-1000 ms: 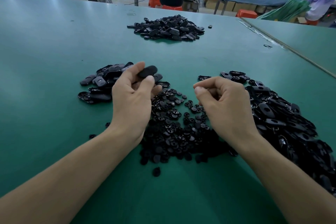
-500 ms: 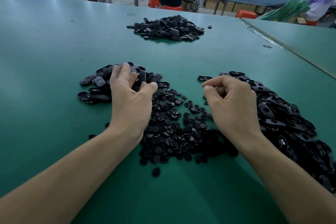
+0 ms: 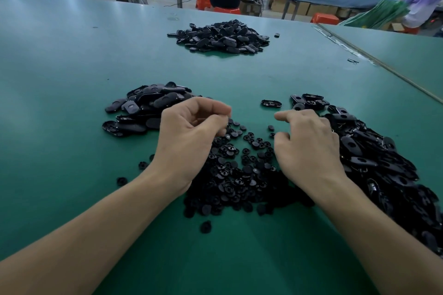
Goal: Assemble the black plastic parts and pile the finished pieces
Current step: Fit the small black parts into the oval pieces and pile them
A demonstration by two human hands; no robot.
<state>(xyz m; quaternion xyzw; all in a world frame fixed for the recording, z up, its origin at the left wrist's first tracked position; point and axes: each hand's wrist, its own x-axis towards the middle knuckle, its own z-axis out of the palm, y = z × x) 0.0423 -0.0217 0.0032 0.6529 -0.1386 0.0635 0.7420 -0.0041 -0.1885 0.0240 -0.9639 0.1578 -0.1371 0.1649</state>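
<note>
Black plastic parts (image 3: 235,175) lie in heaps on the green desk (image 3: 72,67): round clips (image 3: 242,167) centre, oval shells (image 3: 374,158) right, finished ovals (image 3: 148,105) left, far heap (image 3: 223,37) behind. The oval piece held a second ago is out of the left hand (image 3: 189,136), which has pulled back from the finished ovals to the round clips. Its fingers are curled and the tips blurred, can't tell if it holds anything. Right hand (image 3: 309,148) barely moved: index now out, rest curled, contents hidden.

1. Even, fairly dim overhead light; soft sheen on the far left of the green table (image 3: 60,38).
2. Soft shadows beneath the forearms.
3. Wide-angle bending at the edges.
4. Left fingertips (image 3: 223,112) slightly motion-blurred; background soft.
</note>
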